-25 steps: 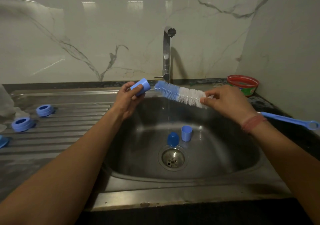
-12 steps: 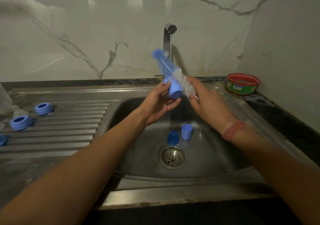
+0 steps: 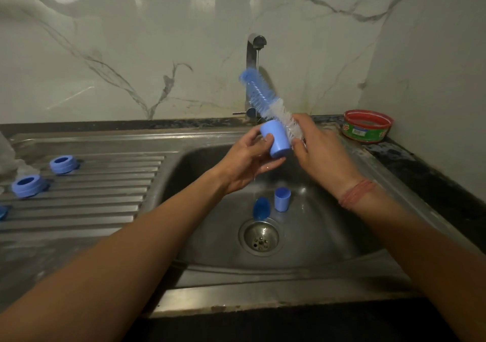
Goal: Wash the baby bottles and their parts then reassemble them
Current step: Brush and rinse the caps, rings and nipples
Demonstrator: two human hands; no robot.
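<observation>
The blue bottle cap sat pinched in the left hand, thumb on one side and fingers curled behind it, held over the sink basin just in front of the tap. A second before, that cap was out to the left of the tap with the bottle brush lying level beside it. By now the brush had swung up on end, its blue tip raised level with the tap's spout, its white bristles against the cap's side. The right hand gripped the brush low down, fingers wrapped round where bristles meet handle. Whether the bristles were actually scrubbing the cap's surface or only resting there, I couldn't quite tell through the blur.

So the scrubbing of this cap looked under way, with plenty left: another cap and a blue domed piece lay below the tap by the drain, and two blue rings waited on the drainboard, far left of the tap.
</observation>
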